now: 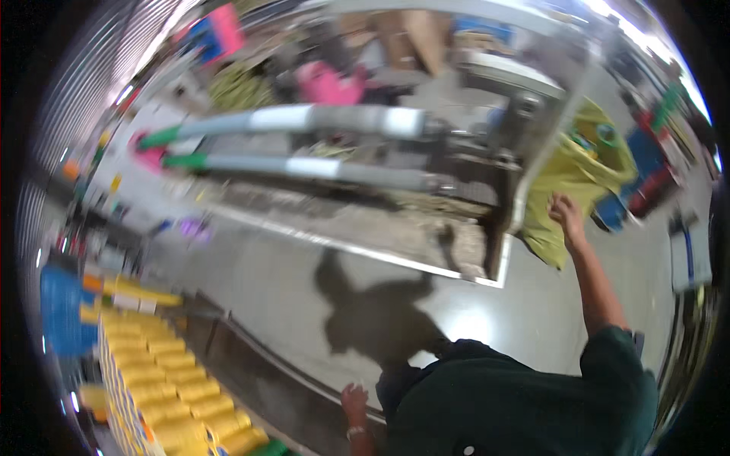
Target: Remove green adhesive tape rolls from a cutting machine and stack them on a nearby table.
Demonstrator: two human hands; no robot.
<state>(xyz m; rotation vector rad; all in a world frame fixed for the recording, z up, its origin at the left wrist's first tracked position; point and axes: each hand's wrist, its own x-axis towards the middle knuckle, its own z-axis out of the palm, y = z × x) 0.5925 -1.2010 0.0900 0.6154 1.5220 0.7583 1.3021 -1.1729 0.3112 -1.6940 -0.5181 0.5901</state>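
Observation:
My right hand [564,211] is raised at the right with its fingers curled closed. Anything inside the fist is hidden. Behind it stands a big yellow-green sack [541,228] with its mouth gaping; I cannot tell whether the hand touches it. Low in the picture, beside my body, my left hand [355,401] hangs with a band at the wrist. Its fingers are blurred, and no object shows in it. Left of that hand lies a stack of yellow packs [171,380].
A metal-edged machine bed [365,239] crosses the middle, with two grey-and-white hoses [304,118] ending in green above it. Grey floor [266,262] runs between machine and packs. A blue drum [65,308] stands at far left, a dark red container [652,194] at far right.

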